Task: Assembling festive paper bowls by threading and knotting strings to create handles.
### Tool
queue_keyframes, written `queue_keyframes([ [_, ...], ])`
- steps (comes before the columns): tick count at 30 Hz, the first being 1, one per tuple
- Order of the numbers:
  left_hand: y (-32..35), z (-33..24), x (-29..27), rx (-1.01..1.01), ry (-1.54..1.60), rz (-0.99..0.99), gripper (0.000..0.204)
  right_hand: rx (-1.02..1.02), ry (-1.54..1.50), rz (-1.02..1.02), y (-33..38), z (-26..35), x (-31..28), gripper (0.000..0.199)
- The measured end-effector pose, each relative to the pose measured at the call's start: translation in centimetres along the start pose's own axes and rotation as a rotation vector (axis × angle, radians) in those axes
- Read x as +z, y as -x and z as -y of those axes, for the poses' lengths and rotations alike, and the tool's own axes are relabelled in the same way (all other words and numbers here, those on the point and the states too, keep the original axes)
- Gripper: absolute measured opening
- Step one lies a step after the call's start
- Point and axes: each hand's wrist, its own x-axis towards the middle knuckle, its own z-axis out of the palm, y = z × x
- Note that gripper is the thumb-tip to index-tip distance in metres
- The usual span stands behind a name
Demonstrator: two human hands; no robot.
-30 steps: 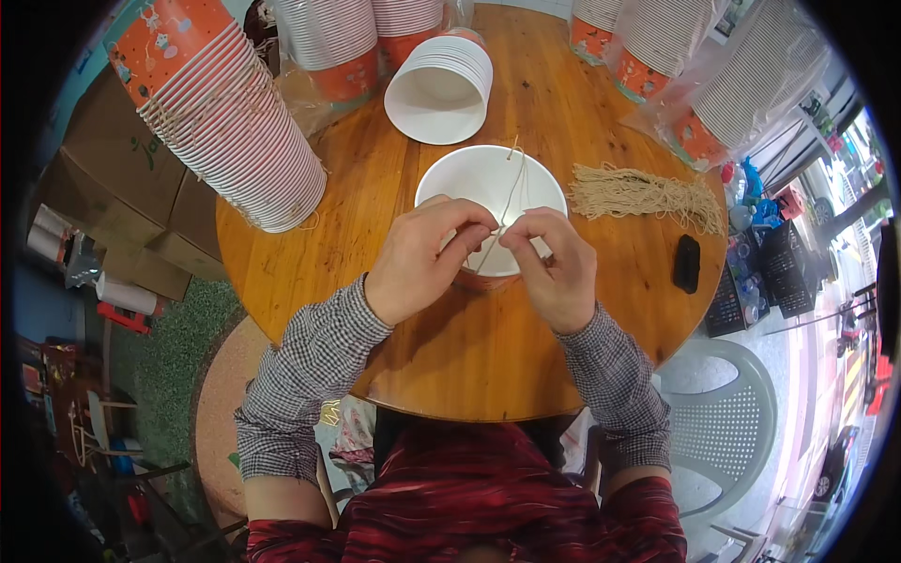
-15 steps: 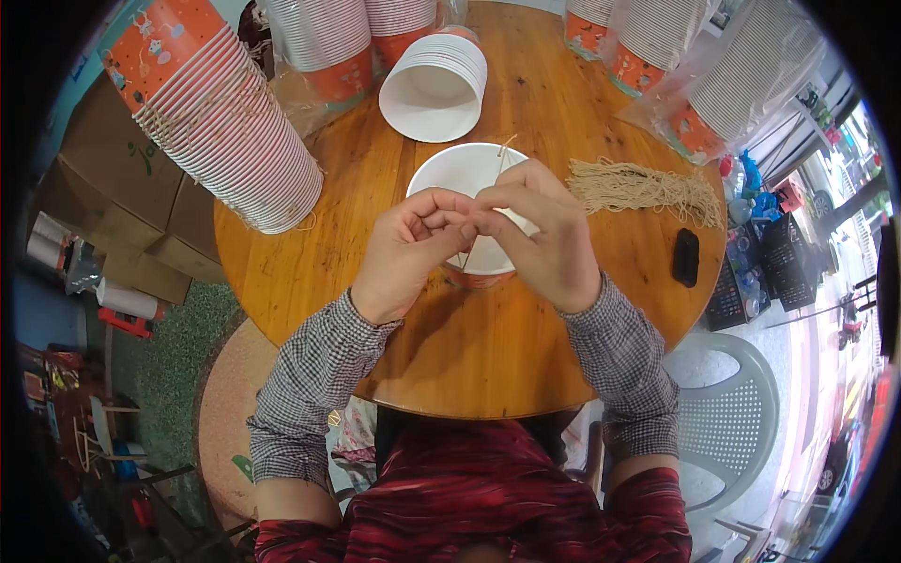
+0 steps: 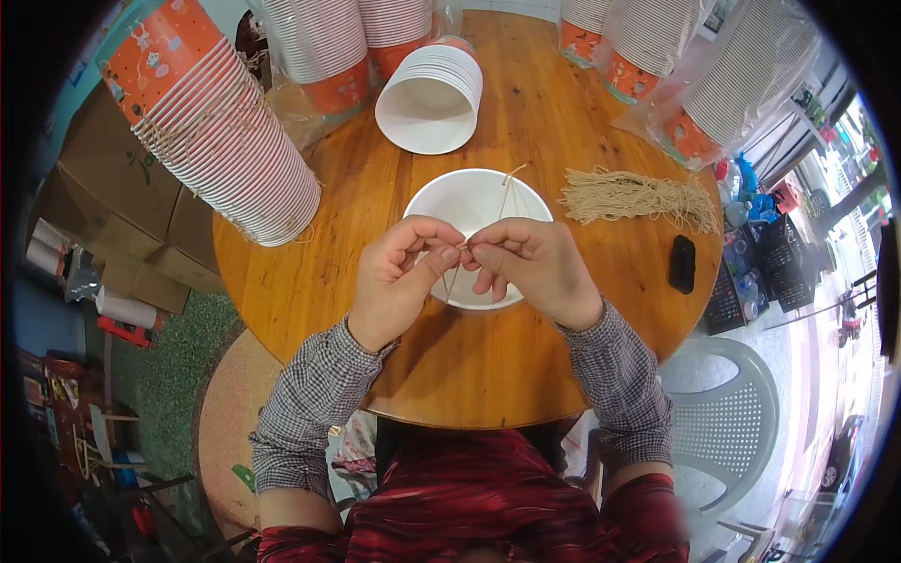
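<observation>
A white paper bucket [image 3: 434, 194] stands upright on the wooden table in front of me, its mouth facing up. Thin tan string [image 3: 510, 185] runs from a knot at the bucket's far rim toward my fingers, and a strand hangs down near the front rim. Over the bucket's mouth, my left hand [image 3: 399, 281] pinches the string between thumb and forefinger. My right hand [image 3: 544, 267] pinches it too, its fingertips almost touching the left ones. The exact crossing of the string between the fingertips is too small to make out.
A tall leaning stack of orange-and-white buckets [image 3: 225, 141] with strings stands at left. Nested white buckets [image 3: 427, 103] lie on their side beyond. Bagged bucket stacks [image 3: 741, 75] stand at back right. A bundle of tan strings [image 3: 638, 199] and a black object [image 3: 683, 264] lie at right.
Both hands have drawn slightly toward me, and my right hand has turned so its fingers show more. The bucket sits lower in view, as do other things on the table.
</observation>
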Motion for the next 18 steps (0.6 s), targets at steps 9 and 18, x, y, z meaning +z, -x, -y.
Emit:
queue_keyframes([
  [9,0.1,-0.1,0.7,0.044,-0.030,-0.073,0.012,0.106,-0.092,0.059,-0.4,0.2,-0.4,0.014],
  [18,0.8,-0.2,1.4,0.051,-0.214,-0.188,0.012,-0.033,0.143,-0.053,0.0,-0.6,1.3,0.010],
])
